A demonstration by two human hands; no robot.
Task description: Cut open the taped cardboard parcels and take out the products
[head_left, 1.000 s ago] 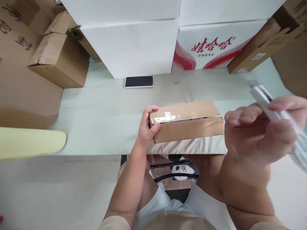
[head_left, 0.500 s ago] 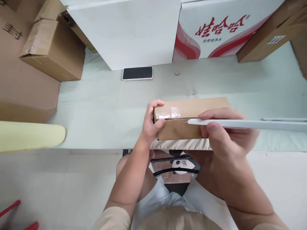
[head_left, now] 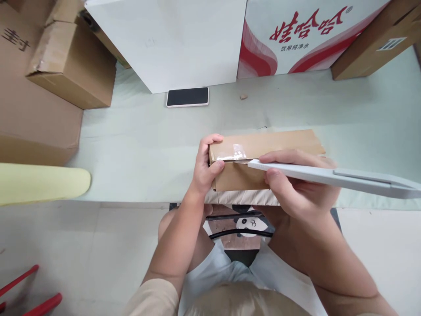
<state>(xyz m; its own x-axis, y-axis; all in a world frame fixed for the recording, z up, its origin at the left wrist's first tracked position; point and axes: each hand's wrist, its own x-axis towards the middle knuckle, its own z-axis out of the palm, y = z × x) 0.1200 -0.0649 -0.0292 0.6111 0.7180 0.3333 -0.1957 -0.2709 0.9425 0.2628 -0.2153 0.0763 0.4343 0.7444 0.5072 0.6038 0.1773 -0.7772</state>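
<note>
A long brown cardboard box lies near the table's front edge, with shiny clear tape at its left end and a dark seam along its length. My left hand grips the box's left end, fingers on the far side and thumb by the seam. In my right hand is a long pale grey cutter, pinched between thumb and fingers. Its narrow front end is over the seam, just right of the tape. My right hand covers part of the box's right side.
A phone lies before a large white box. A red-and-white carton and brown boxes stand behind and at the left. A yellow-green rounded object juts in from the left.
My right hand and the cutter have moved left along the seam, and the cutter's rear end has tilted lower in view. My left hand keeps its grip.
</note>
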